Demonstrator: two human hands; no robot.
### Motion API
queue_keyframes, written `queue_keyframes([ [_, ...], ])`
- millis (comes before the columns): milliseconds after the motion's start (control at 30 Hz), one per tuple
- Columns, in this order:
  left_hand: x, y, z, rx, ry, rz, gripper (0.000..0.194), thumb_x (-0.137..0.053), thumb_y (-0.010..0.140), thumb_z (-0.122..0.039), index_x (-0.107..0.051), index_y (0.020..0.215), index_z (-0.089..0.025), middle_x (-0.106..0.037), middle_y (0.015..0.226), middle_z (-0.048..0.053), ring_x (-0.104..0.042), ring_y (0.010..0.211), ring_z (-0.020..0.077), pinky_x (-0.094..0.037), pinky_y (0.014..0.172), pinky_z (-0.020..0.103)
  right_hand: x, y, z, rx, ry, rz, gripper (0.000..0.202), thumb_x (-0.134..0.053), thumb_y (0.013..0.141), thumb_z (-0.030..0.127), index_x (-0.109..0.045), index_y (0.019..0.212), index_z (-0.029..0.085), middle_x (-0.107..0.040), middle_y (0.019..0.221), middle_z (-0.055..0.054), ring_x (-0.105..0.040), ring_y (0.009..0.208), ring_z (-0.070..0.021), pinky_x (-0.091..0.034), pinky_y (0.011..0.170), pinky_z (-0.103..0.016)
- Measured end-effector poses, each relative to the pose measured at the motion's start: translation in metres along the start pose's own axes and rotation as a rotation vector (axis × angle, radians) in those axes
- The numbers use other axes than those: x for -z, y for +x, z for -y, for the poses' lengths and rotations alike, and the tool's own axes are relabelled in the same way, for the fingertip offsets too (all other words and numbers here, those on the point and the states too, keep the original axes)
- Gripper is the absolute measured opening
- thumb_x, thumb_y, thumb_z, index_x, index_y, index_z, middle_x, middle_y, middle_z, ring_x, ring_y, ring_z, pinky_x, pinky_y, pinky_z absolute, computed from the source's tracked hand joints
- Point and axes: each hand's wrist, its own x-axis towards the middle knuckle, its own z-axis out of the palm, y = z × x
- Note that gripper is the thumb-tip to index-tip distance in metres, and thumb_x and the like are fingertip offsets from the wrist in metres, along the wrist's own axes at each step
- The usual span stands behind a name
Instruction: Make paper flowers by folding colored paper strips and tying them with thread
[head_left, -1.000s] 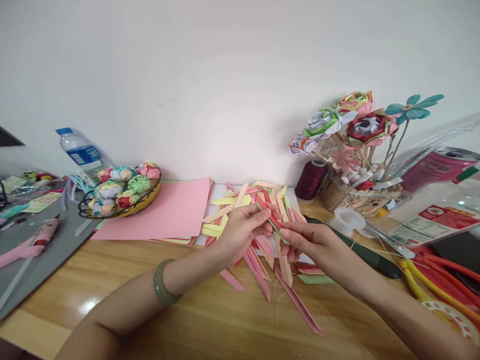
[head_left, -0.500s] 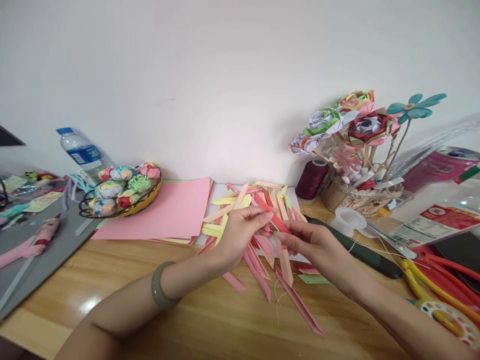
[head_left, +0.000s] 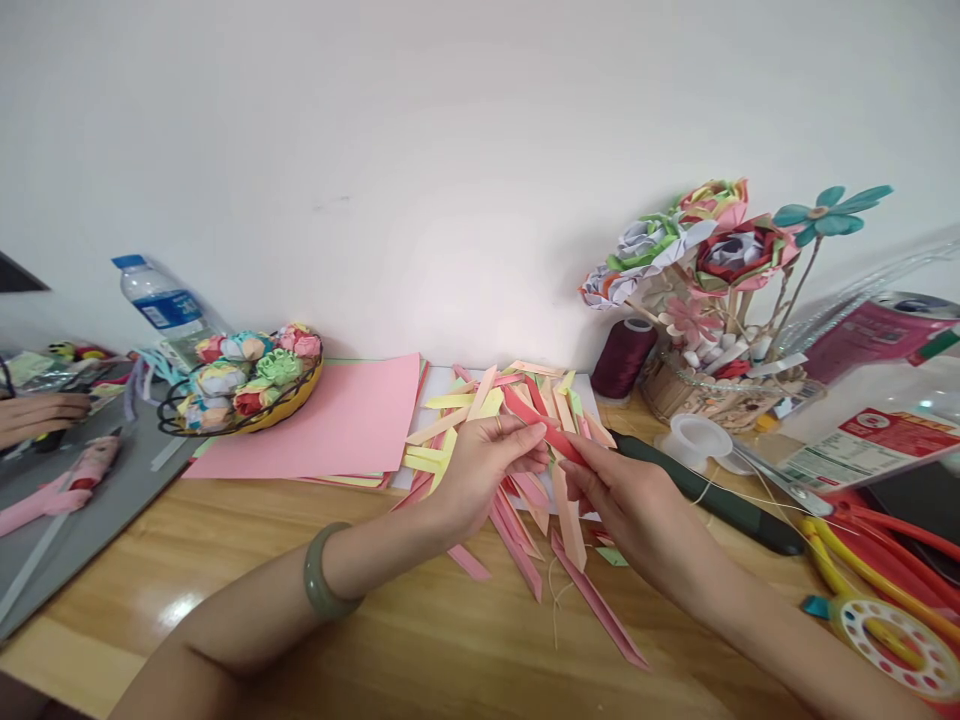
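A red paper strip (head_left: 561, 441) runs slantwise between my two hands, above a heap of folded paper strips (head_left: 516, 530). My left hand (head_left: 491, 460) pinches its middle between thumb and fingers. At the strip's lower right end, my right hand (head_left: 619, 490) is closed on it, and the fingers cover that end. Pink, peach, yellow and green strips lie under and around both hands, partly on a white sheet. One long pink strip (head_left: 600, 610) points toward the table's front.
Pink paper sheets (head_left: 360, 410) and a basket of paper flowers (head_left: 247, 385) lie to the left. Another person's hand (head_left: 41, 415) is near a pink glue gun (head_left: 71, 485). Thread (head_left: 624, 358), a flower pot (head_left: 712, 390), a dark green handle (head_left: 720, 510) and scissors (head_left: 862, 540) stand or lie at right.
My right hand has slid along the red strip and turned, covering more of its end. My left hand stays nearly still. Another person's hand has come in at the far left.
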Motion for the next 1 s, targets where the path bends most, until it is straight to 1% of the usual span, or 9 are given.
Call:
queue_keyframes([
  [133, -0.001, 0.000, 0.001, 0.001, -0.038, 0.011, 0.016, -0.067, 0.066, -0.027, -0.063, 0.063, -0.011, -0.059, 0.061, 0.001, -0.055, 0.058, 0.0077, -0.046, 0.065, 0.024, 0.001, 0.003, 0.002, -0.048, 0.126, 0.032, 0.027, -0.033, 0.088, 0.035, -0.053, 0.082, 0.019, -0.052, 0.060, 0.002, -0.049, 0.048, -0.0103, -0.041, 0.045, -0.022],
  [267, 0.001, 0.001, 0.004, 0.044, -0.119, 0.008, 0.015, -0.068, 0.065, -0.027, -0.064, 0.065, -0.012, -0.059, 0.062, 0.000, -0.055, 0.061, 0.0072, -0.046, 0.067, 0.023, 0.007, 0.006, 0.005, -0.056, 0.106, 0.056, 0.027, -0.034, 0.087, 0.036, -0.054, 0.080, 0.019, -0.054, 0.060, 0.001, -0.053, 0.053, -0.0118, -0.041, 0.048, -0.023],
  [367, 0.003, 0.002, 0.006, 0.047, -0.118, -0.030, 0.017, -0.069, 0.064, -0.028, -0.063, 0.065, -0.013, -0.058, 0.062, -0.001, -0.055, 0.062, 0.0073, -0.046, 0.066, 0.022, 0.014, 0.008, 0.005, -0.061, -0.018, 0.050, 0.024, -0.040, 0.084, 0.039, -0.054, 0.088, 0.019, -0.058, 0.062, 0.001, -0.053, 0.053, -0.0129, -0.040, 0.049, -0.024],
  [433, 0.003, 0.004, 0.005, 0.031, -0.095, -0.047, 0.018, -0.069, 0.064, -0.030, -0.063, 0.065, -0.013, -0.059, 0.062, 0.000, -0.054, 0.061, 0.0073, -0.046, 0.064, 0.022, 0.016, 0.008, 0.003, -0.059, -0.159, 0.002, 0.025, -0.043, 0.083, 0.039, -0.051, 0.093, 0.018, -0.059, 0.063, 0.000, -0.053, 0.052, -0.0138, -0.038, 0.048, -0.025],
  [500, 0.003, 0.004, 0.004, 0.029, -0.082, -0.057, 0.019, -0.068, 0.065, -0.031, -0.063, 0.065, -0.013, -0.059, 0.062, 0.000, -0.055, 0.061, 0.0077, -0.046, 0.063, 0.022, 0.014, 0.007, 0.001, -0.075, -0.316, -0.020, 0.022, -0.042, 0.083, 0.037, -0.048, 0.092, 0.017, -0.060, 0.063, -0.001, -0.054, 0.052, -0.0152, -0.035, 0.048, -0.025],
  [600, 0.004, 0.005, 0.002, 0.022, -0.086, -0.076, 0.018, -0.068, 0.065, -0.030, -0.063, 0.065, -0.013, -0.060, 0.062, 0.000, -0.056, 0.061, 0.0082, -0.046, 0.065, 0.023, 0.005, 0.005, -0.001, -0.104, -0.499, 0.069, 0.019, -0.042, 0.083, 0.033, -0.046, 0.091, 0.016, -0.062, 0.065, -0.003, -0.056, 0.053, -0.0183, -0.031, 0.047, -0.026],
  [700, 0.005, 0.007, 0.002, -0.016, -0.093, -0.092, 0.016, -0.068, 0.065, -0.029, -0.064, 0.066, -0.013, -0.059, 0.061, 0.000, -0.054, 0.060, 0.0067, -0.046, 0.066, 0.021, -0.002, 0.004, -0.001, -0.108, -0.592, 0.145, 0.017, -0.046, 0.081, 0.032, -0.047, 0.087, 0.016, -0.064, 0.069, -0.006, -0.059, 0.057, -0.0214, -0.029, 0.047, -0.026],
  [900, 0.008, 0.009, 0.003, -0.067, -0.104, -0.093, 0.014, -0.067, 0.067, -0.027, -0.063, 0.064, -0.014, -0.055, 0.060, -0.003, -0.050, 0.058, 0.0049, -0.045, 0.064, 0.019, -0.005, 0.003, -0.005, -0.123, -0.564, 0.240, 0.007, -0.049, 0.078, 0.023, -0.052, 0.075, 0.017, -0.064, 0.067, -0.006, -0.059, 0.060, -0.0182, -0.029, 0.049, -0.024],
  [1000, 0.008, 0.009, 0.003, -0.064, -0.102, -0.092, 0.013, -0.067, 0.067, -0.027, -0.063, 0.065, -0.015, -0.054, 0.061, -0.003, -0.049, 0.059, 0.0049, -0.045, 0.064, 0.019, -0.005, 0.003, -0.007, -0.112, -0.573, 0.260, 0.009, -0.049, 0.077, 0.023, -0.053, 0.071, 0.018, -0.064, 0.065, -0.005, -0.058, 0.057, -0.0177, -0.029, 0.047, -0.023],
])
